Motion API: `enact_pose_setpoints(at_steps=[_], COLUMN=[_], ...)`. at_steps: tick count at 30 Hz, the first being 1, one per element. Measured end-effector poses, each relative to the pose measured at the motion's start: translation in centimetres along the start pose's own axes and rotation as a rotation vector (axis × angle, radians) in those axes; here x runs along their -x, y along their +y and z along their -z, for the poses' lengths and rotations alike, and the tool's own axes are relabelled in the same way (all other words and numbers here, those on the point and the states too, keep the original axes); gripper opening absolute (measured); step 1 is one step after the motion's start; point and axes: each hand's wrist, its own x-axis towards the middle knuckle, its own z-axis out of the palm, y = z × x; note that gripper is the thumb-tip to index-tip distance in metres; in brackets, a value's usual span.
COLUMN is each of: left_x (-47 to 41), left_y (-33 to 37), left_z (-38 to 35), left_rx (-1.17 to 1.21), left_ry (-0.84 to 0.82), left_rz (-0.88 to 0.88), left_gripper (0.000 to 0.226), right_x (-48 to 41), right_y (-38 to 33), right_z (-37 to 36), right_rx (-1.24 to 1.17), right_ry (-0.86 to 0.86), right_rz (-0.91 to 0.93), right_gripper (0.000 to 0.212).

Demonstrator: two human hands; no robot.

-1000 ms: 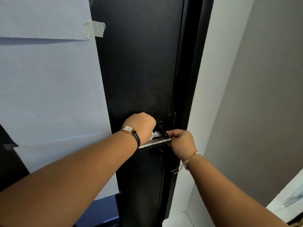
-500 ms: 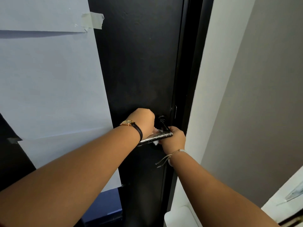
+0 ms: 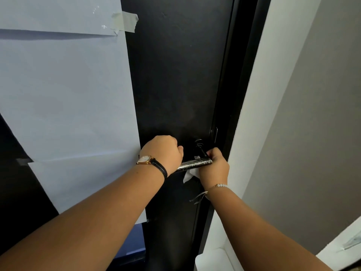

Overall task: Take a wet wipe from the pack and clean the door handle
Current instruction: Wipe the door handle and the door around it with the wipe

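A worn dark metal door handle (image 3: 195, 163) sticks out level from the black door (image 3: 175, 85). My left hand (image 3: 164, 153), with a gold watch on its wrist, is closed around the handle's free left end. My right hand (image 3: 214, 169) grips the handle's right end near its neck and presses a white wet wipe (image 3: 190, 174) against it. A loose corner of the wipe hangs below the handle. The wipe pack is out of view.
Large white paper sheets (image 3: 64, 94) are taped over the door's left part. The white door frame (image 3: 252, 114) and a grey wall (image 3: 312, 124) stand at the right. A white object (image 3: 213, 259) sits low beside the frame.
My right hand has shifted along the handle toward its neck, and the wipe's corner now hangs below the handle. My left hand keeps its hold on the free end.
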Motion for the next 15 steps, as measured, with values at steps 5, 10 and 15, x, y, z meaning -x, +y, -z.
enact_pose_setpoints(at_steps=[5,10,15], left_x=[-0.2,-0.2,-0.1], left_y=[0.0,0.0,0.0], left_z=[-0.2,-0.3,-0.4], left_rx=[0.022,0.028,0.035], left_ry=[0.02,0.047,0.029], left_rz=[0.003,0.013,0.019], left_gripper=[0.032,0.035,0.029], right_x=[1.3,1.7,1.4], right_y=[0.3,-0.7,-1.0], right_z=[-1.2,-2.1,-2.4], right_rx=[-0.237,-0.366,-0.436], right_ry=[0.045,0.092,0.072], right_rz=[0.008,-0.091,-0.103], right_gripper=[0.011,0.024,0.027])
